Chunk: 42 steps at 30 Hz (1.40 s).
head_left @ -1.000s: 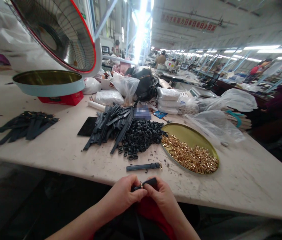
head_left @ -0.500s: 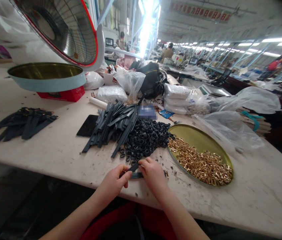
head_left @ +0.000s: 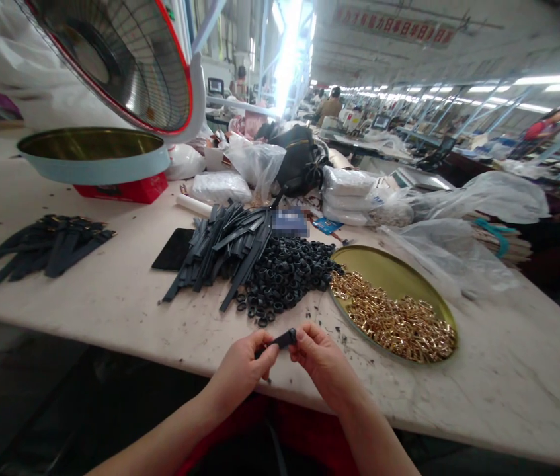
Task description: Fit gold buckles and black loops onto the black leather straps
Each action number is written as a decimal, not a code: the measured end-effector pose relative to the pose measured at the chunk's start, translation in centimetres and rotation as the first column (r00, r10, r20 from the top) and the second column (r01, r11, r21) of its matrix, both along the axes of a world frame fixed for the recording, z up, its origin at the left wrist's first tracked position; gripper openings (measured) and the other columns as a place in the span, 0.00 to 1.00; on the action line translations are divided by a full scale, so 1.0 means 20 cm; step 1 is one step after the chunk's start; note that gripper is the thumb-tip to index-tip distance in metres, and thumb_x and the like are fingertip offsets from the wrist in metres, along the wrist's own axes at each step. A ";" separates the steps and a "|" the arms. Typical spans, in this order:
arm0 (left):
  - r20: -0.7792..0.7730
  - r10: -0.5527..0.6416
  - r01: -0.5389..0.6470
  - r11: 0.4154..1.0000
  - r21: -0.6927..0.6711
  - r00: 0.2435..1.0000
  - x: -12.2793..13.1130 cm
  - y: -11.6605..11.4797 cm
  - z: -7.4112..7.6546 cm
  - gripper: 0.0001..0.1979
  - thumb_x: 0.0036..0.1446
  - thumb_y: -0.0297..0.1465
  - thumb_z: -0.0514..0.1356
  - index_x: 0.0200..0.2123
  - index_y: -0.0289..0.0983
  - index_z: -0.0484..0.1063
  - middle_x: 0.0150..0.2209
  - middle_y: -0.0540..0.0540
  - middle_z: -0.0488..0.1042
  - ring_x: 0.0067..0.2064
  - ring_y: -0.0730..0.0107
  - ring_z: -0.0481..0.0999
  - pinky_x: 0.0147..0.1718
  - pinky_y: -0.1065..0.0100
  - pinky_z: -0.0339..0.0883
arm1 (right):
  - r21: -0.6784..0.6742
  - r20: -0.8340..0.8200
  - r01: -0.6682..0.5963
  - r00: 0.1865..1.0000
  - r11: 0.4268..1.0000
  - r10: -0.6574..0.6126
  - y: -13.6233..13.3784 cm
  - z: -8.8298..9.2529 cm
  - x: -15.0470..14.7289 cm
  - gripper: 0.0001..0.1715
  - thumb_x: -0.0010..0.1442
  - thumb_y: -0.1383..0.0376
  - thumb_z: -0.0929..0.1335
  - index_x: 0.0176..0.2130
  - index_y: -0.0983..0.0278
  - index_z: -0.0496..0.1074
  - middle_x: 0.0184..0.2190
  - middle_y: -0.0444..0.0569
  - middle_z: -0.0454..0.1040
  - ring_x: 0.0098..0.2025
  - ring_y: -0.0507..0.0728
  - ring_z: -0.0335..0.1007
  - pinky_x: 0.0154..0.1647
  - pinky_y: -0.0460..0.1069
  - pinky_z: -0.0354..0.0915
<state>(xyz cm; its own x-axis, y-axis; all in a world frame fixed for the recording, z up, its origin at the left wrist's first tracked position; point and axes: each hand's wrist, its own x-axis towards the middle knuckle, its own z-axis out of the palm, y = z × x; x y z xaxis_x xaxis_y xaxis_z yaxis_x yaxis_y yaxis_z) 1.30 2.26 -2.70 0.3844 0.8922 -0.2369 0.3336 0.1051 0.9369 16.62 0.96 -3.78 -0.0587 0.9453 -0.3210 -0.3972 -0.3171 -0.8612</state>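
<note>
A short black strap is held over the near edge of the table, tilted up to the right. My left hand pinches it between thumb and fingers, hiding its lower part. At its upper right end, the fingertips of my right hand are closed on the strap; any small part between them is hidden. Just beyond my hands lies a heap of small black loops. Left of it is a pile of loose black straps. Gold buckle-like metal pieces fill the front of a round tray to the right.
More black straps with gold ends lie at the left. A black flat tablet-like slab sits partly under the strap pile. A tin lid rests on a red box below a round heater. Plastic bags line the back.
Both hands have turned and lifted the strap, so its folded end points up to the right. The second strap length below it and the gold piece by my right wrist no longer show.
</note>
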 end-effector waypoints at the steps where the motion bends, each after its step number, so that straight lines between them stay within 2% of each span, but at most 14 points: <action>1: -0.001 -0.032 0.032 0.999 -0.009 1.000 0.00 -0.01 0.01 0.12 0.53 0.38 0.51 0.27 0.35 0.66 0.16 0.57 0.59 0.19 0.77 0.59 0.20 0.75 0.53 | 0.012 0.025 0.008 1.000 1.000 -0.008 -0.03 0.01 0.00 0.13 0.47 0.58 0.70 0.27 0.65 0.66 0.21 0.40 0.66 0.23 0.48 0.60 0.27 0.44 0.57; 6: 0.041 -0.087 0.085 0.995 0.043 0.995 0.01 -0.08 0.06 0.09 0.53 0.34 0.51 0.28 0.35 0.66 0.19 0.56 0.62 0.21 0.78 0.61 0.21 0.76 0.53 | 0.105 0.164 -0.035 0.986 0.994 0.018 -0.13 0.04 -0.02 0.13 0.49 0.60 0.69 0.34 0.65 0.70 0.25 0.42 0.68 0.25 0.48 0.60 0.30 0.45 0.58; 8: 0.120 -0.089 0.083 0.995 0.055 0.989 0.01 -0.11 0.08 0.07 0.53 0.31 0.51 0.35 0.35 0.63 0.23 0.54 0.65 0.25 0.77 0.65 0.25 0.75 0.57 | 0.132 0.196 -0.020 0.981 0.991 -0.006 -0.17 0.06 -0.03 0.12 0.51 0.60 0.68 0.33 0.66 0.71 0.24 0.41 0.67 0.25 0.48 0.59 0.30 0.45 0.58; 10: 0.190 -0.108 0.099 0.993 0.056 0.976 0.01 -0.14 0.09 0.10 0.52 0.27 0.51 0.39 0.36 0.60 0.26 0.53 0.68 0.28 0.75 0.67 0.28 0.74 0.59 | 0.148 0.224 -0.011 0.974 0.989 -0.023 -0.20 0.09 -0.04 0.11 0.51 0.59 0.68 0.32 0.65 0.70 0.23 0.41 0.66 0.25 0.49 0.58 0.29 0.45 0.57; 15: 0.207 -0.082 0.078 0.997 0.026 0.975 0.00 -0.18 0.12 0.08 0.52 0.27 0.50 0.38 0.37 0.58 0.25 0.54 0.69 0.25 0.76 0.67 0.27 0.73 0.59 | 0.217 0.229 -0.013 0.973 0.976 -0.038 -0.27 0.15 -0.06 0.17 0.52 0.53 0.66 0.29 0.65 0.69 0.21 0.42 0.68 0.25 0.51 0.61 0.30 0.46 0.58; 17: 0.179 -0.077 0.075 0.997 0.014 0.981 -0.01 -0.19 0.13 0.08 0.53 0.29 0.51 0.38 0.37 0.58 0.24 0.55 0.69 0.24 0.77 0.66 0.25 0.74 0.58 | 0.197 0.165 0.023 0.985 0.980 -0.056 -0.29 0.15 -0.07 0.22 0.55 0.50 0.62 0.30 0.65 0.70 0.21 0.44 0.68 0.25 0.51 0.62 0.30 0.47 0.59; 20: 0.097 -0.072 0.070 0.997 0.027 0.993 -0.02 -0.20 0.14 0.10 0.52 0.32 0.53 0.38 0.37 0.57 0.22 0.56 0.67 0.23 0.77 0.65 0.23 0.75 0.56 | 0.084 0.000 0.046 0.999 0.995 -0.047 -0.31 0.15 -0.07 0.16 0.52 0.53 0.66 0.29 0.64 0.69 0.22 0.42 0.68 0.24 0.49 0.60 0.28 0.45 0.59; 24: -0.042 -0.057 0.060 0.995 0.079 0.998 -0.03 -0.21 0.15 0.12 0.51 0.35 0.55 0.38 0.37 0.58 0.21 0.57 0.66 0.23 0.75 0.65 0.23 0.74 0.55 | -0.062 -0.140 -0.081 0.988 0.995 0.071 -0.32 0.12 -0.07 0.17 0.48 0.55 0.70 0.35 0.63 0.69 0.23 0.41 0.66 0.22 0.47 0.58 0.24 0.43 0.57; 27: -0.166 -0.054 0.075 0.990 0.123 0.985 -0.03 -0.20 0.16 0.10 0.49 0.36 0.55 0.34 0.37 0.62 0.22 0.55 0.67 0.25 0.73 0.66 0.24 0.73 0.55 | -0.103 -0.224 -0.207 0.958 0.973 0.180 -0.32 0.09 -0.06 0.17 0.48 0.56 0.70 0.34 0.65 0.69 0.24 0.42 0.66 0.23 0.48 0.60 0.25 0.43 0.57; 31: -0.241 -0.062 0.095 0.987 0.128 0.969 -0.02 -0.17 0.15 0.09 0.48 0.36 0.56 0.30 0.37 0.67 0.26 0.51 0.70 0.29 0.69 0.68 0.27 0.72 0.57 | -0.118 -0.244 -0.224 0.951 0.967 0.190 -0.31 0.05 -0.05 0.15 0.47 0.58 0.71 0.32 0.65 0.68 0.26 0.44 0.68 0.27 0.50 0.63 0.30 0.44 0.58; 34: -0.099 -0.112 0.114 0.993 0.011 0.989 -0.02 -0.15 0.14 0.10 0.48 0.36 0.56 0.31 0.36 0.69 0.28 0.50 0.72 0.31 0.69 0.69 0.29 0.72 0.59 | -0.076 -0.173 -0.152 0.975 0.985 0.137 -0.29 0.04 -0.04 0.16 0.46 0.56 0.71 0.27 0.65 0.66 0.23 0.42 0.66 0.27 0.50 0.62 0.30 0.46 0.59; 37: 0.110 -0.119 0.138 0.972 -0.188 0.987 -0.02 -0.13 0.14 0.11 0.48 0.36 0.57 0.32 0.34 0.69 0.26 0.51 0.71 0.26 0.73 0.67 0.24 0.74 0.59 | 0.001 0.068 -0.007 0.998 1.000 0.007 -0.25 0.03 -0.03 0.16 0.50 0.54 0.68 0.25 0.64 0.63 0.21 0.41 0.65 0.25 0.50 0.60 0.29 0.46 0.58; 40: 0.180 -0.088 0.134 0.957 -0.258 0.980 -0.01 -0.12 0.13 0.12 0.47 0.34 0.57 0.34 0.33 0.69 0.25 0.52 0.69 0.24 0.76 0.64 0.23 0.74 0.58 | 0.129 0.427 0.127 0.888 0.983 -0.171 -0.22 0.01 -0.01 0.13 0.51 0.57 0.67 0.27 0.62 0.61 0.19 0.39 0.61 0.23 0.50 0.58 0.27 0.45 0.57; 42: 0.185 -0.084 0.132 0.956 -0.264 0.979 0.01 -0.11 0.11 0.11 0.47 0.32 0.57 0.36 0.33 0.69 0.25 0.52 0.70 0.24 0.76 0.65 0.25 0.74 0.59 | 0.218 0.599 0.115 0.768 0.969 -0.226 -0.22 -0.01 0.00 0.10 0.52 0.59 0.66 0.34 0.62 0.63 0.22 0.40 0.64 0.25 0.51 0.60 0.28 0.46 0.57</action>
<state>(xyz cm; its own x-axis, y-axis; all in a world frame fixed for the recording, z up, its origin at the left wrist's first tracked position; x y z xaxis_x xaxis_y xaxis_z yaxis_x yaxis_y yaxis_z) 1.40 0.12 -0.45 0.5305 0.7533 -0.3887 0.1957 0.3373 0.9208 16.64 -3.34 -3.99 0.2657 0.9610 -0.0765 0.2005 -0.1327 -0.9707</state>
